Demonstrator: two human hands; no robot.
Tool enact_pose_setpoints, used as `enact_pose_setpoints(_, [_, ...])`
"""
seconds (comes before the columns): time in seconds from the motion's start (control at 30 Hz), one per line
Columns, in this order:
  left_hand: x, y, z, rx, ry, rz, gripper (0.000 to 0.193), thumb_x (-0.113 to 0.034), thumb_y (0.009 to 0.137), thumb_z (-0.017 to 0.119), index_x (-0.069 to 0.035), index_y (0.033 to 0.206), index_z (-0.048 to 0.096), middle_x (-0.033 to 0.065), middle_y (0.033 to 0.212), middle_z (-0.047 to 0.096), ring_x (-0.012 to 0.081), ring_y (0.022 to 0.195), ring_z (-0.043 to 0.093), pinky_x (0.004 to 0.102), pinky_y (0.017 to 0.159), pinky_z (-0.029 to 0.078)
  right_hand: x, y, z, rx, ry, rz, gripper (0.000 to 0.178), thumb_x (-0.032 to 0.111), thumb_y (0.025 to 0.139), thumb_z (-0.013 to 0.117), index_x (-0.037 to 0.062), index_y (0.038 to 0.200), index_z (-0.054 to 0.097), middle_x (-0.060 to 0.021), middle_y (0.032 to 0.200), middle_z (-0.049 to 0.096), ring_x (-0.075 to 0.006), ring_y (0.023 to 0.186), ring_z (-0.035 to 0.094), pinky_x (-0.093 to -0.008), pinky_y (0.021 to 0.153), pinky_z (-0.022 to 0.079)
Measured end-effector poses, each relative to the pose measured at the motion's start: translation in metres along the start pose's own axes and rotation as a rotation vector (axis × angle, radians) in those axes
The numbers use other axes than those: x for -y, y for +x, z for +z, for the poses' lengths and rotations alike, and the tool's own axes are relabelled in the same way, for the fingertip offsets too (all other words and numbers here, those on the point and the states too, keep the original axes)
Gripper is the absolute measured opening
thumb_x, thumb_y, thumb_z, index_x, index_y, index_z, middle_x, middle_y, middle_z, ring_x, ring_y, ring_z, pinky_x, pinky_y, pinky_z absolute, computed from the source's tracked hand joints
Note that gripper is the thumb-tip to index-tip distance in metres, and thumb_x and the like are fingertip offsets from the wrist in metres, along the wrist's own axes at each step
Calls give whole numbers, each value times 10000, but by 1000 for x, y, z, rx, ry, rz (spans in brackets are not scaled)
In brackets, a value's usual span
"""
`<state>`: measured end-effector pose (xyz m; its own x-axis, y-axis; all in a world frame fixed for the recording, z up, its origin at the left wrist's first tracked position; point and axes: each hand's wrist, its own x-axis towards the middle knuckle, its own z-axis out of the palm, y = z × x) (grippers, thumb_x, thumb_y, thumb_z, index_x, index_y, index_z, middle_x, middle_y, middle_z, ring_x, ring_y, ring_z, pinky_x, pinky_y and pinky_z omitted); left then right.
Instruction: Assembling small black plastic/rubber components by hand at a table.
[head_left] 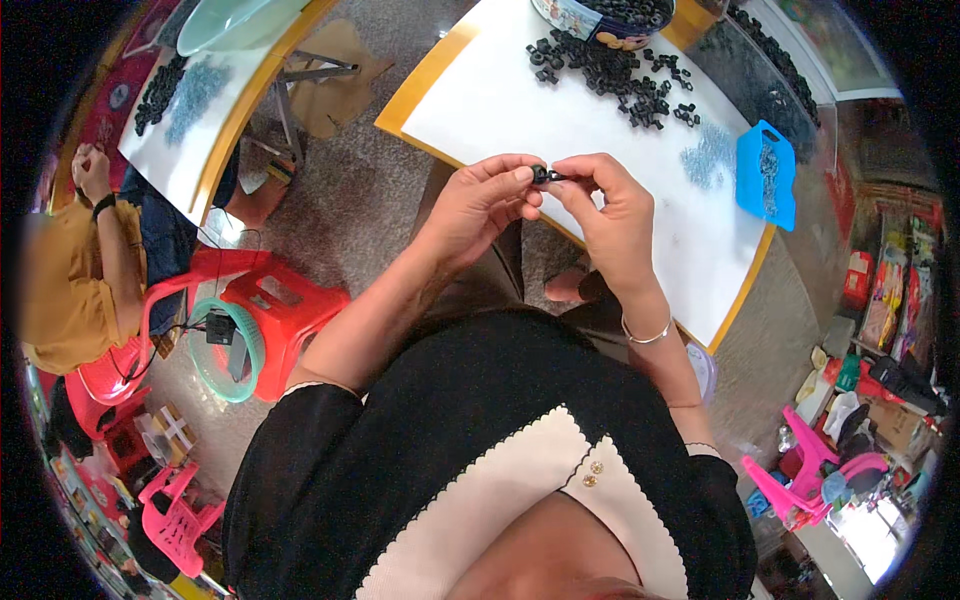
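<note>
My left hand (492, 205) pinches a small black plastic part (541, 174) between thumb and fingertips, above the near edge of the white table. From the other side, my right hand (610, 205) is closed on the same part with thumb and forefinger. Its exact kind is too small to tell. Beyond my hands, a loose pile of similar black parts (610, 80) lies on the white tabletop (500, 90). Small pale metallic pieces (707, 157) are spread to the right, beside a blue plastic basket (784, 170) holding more of them.
A round tin (600, 22) full of black parts stands at the table's far edge. On the left, another person (80, 270) sits at a second table (215, 130) with similar pieces. Red plastic stools (275, 310) and a green mesh basket (228, 350) stand to my left.
</note>
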<state>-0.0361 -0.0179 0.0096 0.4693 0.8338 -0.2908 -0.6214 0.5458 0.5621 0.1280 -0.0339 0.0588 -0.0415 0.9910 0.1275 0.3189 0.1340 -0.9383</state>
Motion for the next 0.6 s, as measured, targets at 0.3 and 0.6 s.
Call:
enact_pose_setpoints(0.3, [0, -6, 7, -49, 84, 20, 207, -95, 881, 582, 25, 1050, 587, 74, 880, 639, 117, 726, 609, 232, 645, 526, 7, -11, 0, -52, -197, -210, 143, -15, 766, 636, 27, 903, 643, -86, 835, 625, -177, 688, 594, -267, 589, 481])
enact_pose_setpoints(0.6, [2, -7, 8, -53, 165, 43, 196, -91, 867, 602, 23, 1026, 610, 60, 867, 637, 108, 721, 600, 232, 641, 523, 2, -11, 3, -52, -265, -316, 142, -26, 759, 628, 31, 890, 630, -95, 827, 612, -220, 738, 586, -310, 627, 484])
